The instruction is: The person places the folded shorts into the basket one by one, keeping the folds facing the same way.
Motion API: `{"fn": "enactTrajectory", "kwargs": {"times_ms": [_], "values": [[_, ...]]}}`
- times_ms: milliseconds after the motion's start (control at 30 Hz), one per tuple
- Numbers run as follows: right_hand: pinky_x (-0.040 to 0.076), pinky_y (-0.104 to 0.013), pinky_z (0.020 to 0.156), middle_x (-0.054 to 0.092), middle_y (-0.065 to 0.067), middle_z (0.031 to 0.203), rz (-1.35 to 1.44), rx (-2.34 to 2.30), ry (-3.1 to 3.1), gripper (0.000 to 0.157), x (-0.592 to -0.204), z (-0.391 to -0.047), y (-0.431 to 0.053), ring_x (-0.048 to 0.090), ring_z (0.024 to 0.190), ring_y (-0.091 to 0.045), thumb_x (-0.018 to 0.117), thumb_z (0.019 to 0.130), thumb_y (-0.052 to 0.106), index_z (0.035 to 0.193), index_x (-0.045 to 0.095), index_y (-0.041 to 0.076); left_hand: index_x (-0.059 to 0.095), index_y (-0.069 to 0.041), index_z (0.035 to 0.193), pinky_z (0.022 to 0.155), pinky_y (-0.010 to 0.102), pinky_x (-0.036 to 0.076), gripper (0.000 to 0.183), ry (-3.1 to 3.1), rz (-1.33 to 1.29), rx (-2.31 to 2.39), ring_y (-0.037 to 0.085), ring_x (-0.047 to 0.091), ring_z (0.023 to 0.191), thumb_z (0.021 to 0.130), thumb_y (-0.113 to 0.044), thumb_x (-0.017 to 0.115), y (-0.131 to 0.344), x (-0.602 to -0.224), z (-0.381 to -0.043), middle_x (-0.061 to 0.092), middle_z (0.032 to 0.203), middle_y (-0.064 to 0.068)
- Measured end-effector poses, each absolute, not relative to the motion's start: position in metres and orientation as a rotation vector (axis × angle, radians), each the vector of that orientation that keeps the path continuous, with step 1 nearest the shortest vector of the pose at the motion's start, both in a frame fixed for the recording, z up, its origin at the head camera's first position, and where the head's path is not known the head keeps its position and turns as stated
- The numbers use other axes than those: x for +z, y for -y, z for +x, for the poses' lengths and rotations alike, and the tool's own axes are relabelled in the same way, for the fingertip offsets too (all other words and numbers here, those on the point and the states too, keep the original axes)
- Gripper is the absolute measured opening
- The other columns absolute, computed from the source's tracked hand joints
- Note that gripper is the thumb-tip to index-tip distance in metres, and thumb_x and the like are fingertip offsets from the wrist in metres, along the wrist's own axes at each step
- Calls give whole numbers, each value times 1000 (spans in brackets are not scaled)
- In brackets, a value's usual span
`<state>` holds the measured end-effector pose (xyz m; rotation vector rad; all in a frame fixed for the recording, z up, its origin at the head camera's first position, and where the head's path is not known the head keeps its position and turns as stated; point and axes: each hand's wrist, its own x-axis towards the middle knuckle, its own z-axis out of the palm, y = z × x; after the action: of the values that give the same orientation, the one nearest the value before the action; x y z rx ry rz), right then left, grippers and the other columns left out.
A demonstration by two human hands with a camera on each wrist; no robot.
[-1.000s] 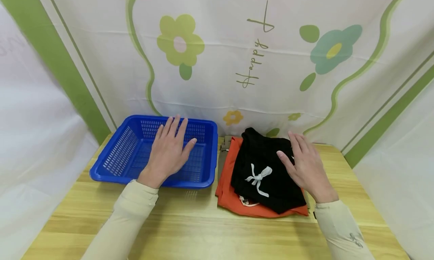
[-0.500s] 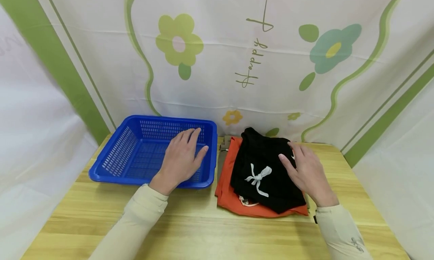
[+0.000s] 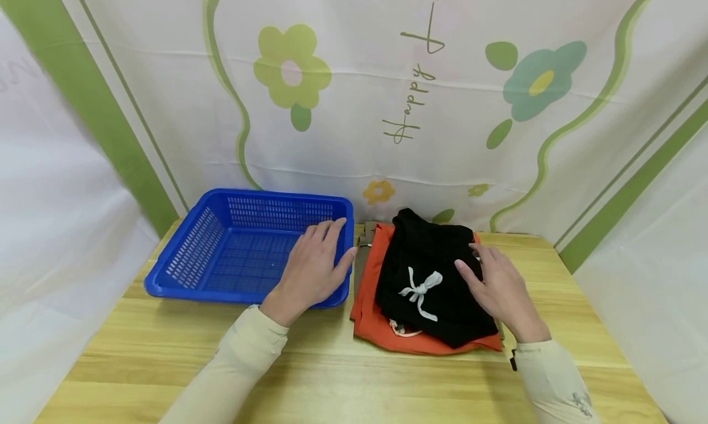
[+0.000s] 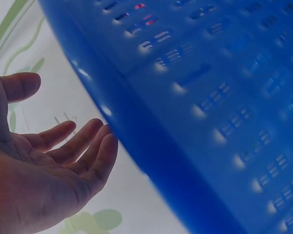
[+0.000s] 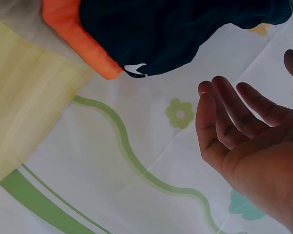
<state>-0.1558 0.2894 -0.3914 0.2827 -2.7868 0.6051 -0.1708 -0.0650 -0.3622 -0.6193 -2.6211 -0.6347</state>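
Note:
In the head view my left hand point(image 3: 312, 264) hovers over the right side of a blue plastic basket point(image 3: 182, 227) with slotted walls, its fingers loosely bent and holding nothing. The left wrist view shows those relaxed fingers point(image 4: 105, 156) close by the basket's wall point(image 4: 151, 117). My right hand point(image 3: 503, 289) is over the right edge of folded black shorts point(image 3: 426, 246) with a white drawstring bow point(image 3: 423, 287). Its fingers point(image 5: 207, 122) curve loosely around nothing. Beneath the black shorts lies an orange folded garment point(image 3: 367, 313), and a grey-brown one point(image 3: 362, 258) peeks out at the left.
Basket and clothes stand side by side on a wooden table point(image 3: 354, 387). Right behind them hangs a white cloth point(image 3: 332, 147) with printed flowers, and more white cloth point(image 3: 652, 276) closes off both sides.
My left hand has moved right and slightly down, from the middle of the basket toward its right side. My right hand has sunk slightly, its fingers more bent. Basket and clothes stay put.

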Motion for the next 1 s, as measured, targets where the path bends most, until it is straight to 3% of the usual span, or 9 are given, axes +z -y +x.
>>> {"fn": "enactTrajectory", "kwargs": {"times_ms": [200, 567, 1000], "values": [[46, -62, 88, 57, -28, 128, 249, 642, 2821, 64, -395, -155, -291, 57, 108, -43, 54, 105, 44, 144, 48, -7, 48, 0, 148, 102, 53, 47, 58, 2599, -664, -711, 39, 56, 123, 103, -34, 60, 55, -361, -168, 57, 137, 22], [45, -49, 74, 57, -27, 118, 206, 641, 2873, 65, -402, -159, -293, 54, 90, -33, 55, 104, 44, 142, 49, -9, 44, 1, 149, 103, 50, 47, 61, 2638, -689, -839, 36, 54, 124, 102, -34, 61, 38, -362, -163, 56, 138, 20], [45, -61, 87, 54, -34, 126, 166, 663, 2905, 68, -411, -163, -298, 54, 107, -46, 55, 105, 42, 142, 45, -14, 43, 0, 150, 101, 51, 48, 62, 2663, -700, -961, 35, 53, 126, 101, -34, 62, 20, -366, -158, 54, 139, 19]]}}
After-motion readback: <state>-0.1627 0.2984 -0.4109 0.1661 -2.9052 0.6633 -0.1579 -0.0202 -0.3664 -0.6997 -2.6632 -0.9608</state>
